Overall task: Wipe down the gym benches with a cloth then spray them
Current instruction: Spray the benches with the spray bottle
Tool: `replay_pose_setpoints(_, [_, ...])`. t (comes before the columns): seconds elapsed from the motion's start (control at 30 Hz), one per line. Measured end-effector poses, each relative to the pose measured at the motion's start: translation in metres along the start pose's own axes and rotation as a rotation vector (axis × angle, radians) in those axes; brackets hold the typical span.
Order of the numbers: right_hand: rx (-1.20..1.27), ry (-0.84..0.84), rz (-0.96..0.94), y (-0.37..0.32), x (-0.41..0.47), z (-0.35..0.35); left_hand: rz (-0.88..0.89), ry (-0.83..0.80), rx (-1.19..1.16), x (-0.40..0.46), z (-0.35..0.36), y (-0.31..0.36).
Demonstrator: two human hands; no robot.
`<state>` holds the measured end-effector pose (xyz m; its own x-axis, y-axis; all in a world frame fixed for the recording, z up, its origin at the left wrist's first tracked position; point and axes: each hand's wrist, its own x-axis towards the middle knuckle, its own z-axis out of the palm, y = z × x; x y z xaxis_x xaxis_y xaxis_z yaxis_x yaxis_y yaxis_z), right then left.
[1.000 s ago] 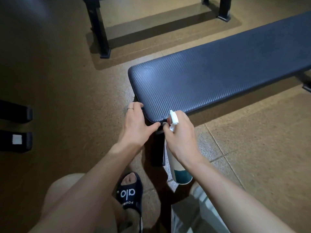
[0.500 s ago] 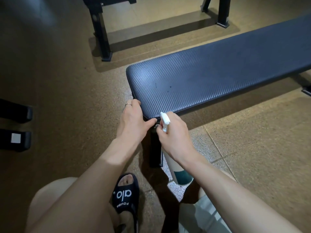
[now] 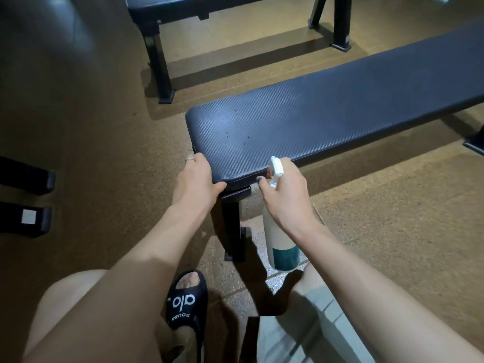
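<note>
A flat gym bench (image 3: 327, 119) with a dark textured pad runs from the centre to the right edge. A few small droplets dot the pad near its left end. My left hand (image 3: 196, 180) grips the bench's near left corner, thumb along the front edge and fingers wrapped round the end. My right hand (image 3: 286, 195) holds a spray bottle (image 3: 281, 247) by its neck just below the pad's front edge; the bottle is white with a teal band and its white nozzle sticks up above my fingers. No cloth is in view.
A second black bench (image 3: 199, 11) stands behind, its legs (image 3: 159, 66) on the brown speckled floor. Black equipment feet (image 3: 26, 195) sit at the left edge. The bench's own black leg (image 3: 231, 226) stands between my hands. My knees and a black slide sandal (image 3: 187, 301) fill the bottom.
The view has tilted up a little, so the second bench shows more. Small droplets have appeared on the pad. Both hands have kept their hold and place at the bench corner.
</note>
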<state>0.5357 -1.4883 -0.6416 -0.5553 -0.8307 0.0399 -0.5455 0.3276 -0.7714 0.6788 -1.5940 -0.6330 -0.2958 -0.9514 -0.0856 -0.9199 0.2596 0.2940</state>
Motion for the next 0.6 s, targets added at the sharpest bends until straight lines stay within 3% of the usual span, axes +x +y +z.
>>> replay_pose_setpoints(0.17, [-0.022,0.080,0.036,0.016,0.007,-0.025,0.041,0.019,0.230,-0.004,-0.005,0.014])
replay_pose_setpoints(0.3, [-0.010,0.124,0.098,0.031,0.008,-0.043,0.252,0.129,0.443,-0.008,-0.003,0.048])
replay_pose_setpoints(0.6, [0.006,0.239,0.151,0.052,0.020,-0.072,0.632,0.120,0.463,0.014,0.041,0.131])
